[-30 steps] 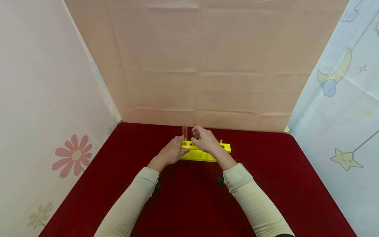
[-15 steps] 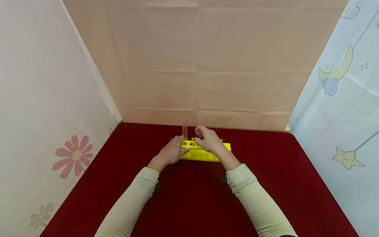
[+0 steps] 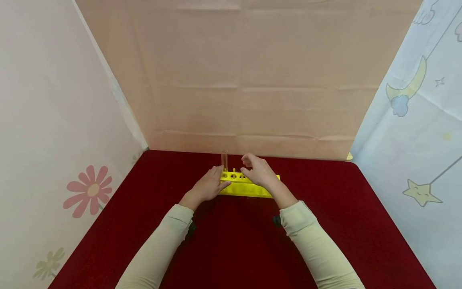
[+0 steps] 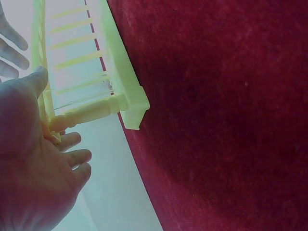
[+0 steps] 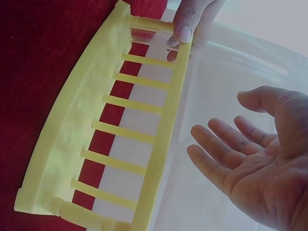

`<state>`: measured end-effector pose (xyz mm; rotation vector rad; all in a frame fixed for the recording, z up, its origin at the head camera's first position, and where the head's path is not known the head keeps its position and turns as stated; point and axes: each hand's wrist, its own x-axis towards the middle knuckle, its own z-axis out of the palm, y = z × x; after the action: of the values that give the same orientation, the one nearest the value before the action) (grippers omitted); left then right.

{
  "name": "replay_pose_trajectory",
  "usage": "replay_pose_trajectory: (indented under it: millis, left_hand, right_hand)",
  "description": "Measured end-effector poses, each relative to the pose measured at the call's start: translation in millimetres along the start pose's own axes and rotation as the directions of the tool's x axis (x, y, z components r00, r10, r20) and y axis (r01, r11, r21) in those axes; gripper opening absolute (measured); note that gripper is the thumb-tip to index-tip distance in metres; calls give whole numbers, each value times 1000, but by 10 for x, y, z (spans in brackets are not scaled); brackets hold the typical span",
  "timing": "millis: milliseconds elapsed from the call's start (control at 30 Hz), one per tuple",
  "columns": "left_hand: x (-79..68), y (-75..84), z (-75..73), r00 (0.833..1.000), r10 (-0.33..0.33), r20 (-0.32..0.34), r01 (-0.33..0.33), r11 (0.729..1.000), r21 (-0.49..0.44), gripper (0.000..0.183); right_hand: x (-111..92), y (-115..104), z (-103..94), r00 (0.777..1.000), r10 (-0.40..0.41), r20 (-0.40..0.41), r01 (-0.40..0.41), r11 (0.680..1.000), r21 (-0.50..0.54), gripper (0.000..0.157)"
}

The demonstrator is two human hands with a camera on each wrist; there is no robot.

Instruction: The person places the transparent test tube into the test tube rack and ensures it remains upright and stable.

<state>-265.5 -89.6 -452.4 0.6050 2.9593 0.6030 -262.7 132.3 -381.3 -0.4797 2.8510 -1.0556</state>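
Observation:
A yellow test tube rack (image 3: 245, 190) stands upright on the red table. My left hand (image 3: 206, 186) holds its left end, thumb on the front edge of the top plate and fingers behind, as the left wrist view shows. A clear test tube (image 3: 224, 159) stands in the leftmost hole, and its lower end shows between the plates in the right wrist view. Above the rack's right half hovers my right hand (image 3: 261, 172). Its fingers are loosely bent, with nothing in them, apart from the rack in the right wrist view (image 5: 260, 163). That hand hides the rack's right-hand holes from the head view.
Upright pegs (image 3: 234, 170) rise along the back of the rack. The red cloth (image 3: 231, 241) spreads around it. A tan backdrop (image 3: 238, 80) closes off the back, with printed white sheets (image 3: 400, 132) at both sides.
My right hand has drifted to the right along the rack, uncovering more holes near the tube. The left hand, the rack and the test tube have stayed in place.

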Motion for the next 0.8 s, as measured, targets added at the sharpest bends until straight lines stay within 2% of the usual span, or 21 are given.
replay_pose_trajectory:
  millis: [333,800]
  left_hand:
    - [-24,15,-24,1000,26,-6,-26,1000,1,80]
    - [-34,29,-33,1000,11,4,-11,1000,-26,80]
  right_hand:
    - [-21,39,-18,1000,-1,-15,1,1000,7,37]
    - [-65,103,-37,999,23,-27,-22,1000,14,36]
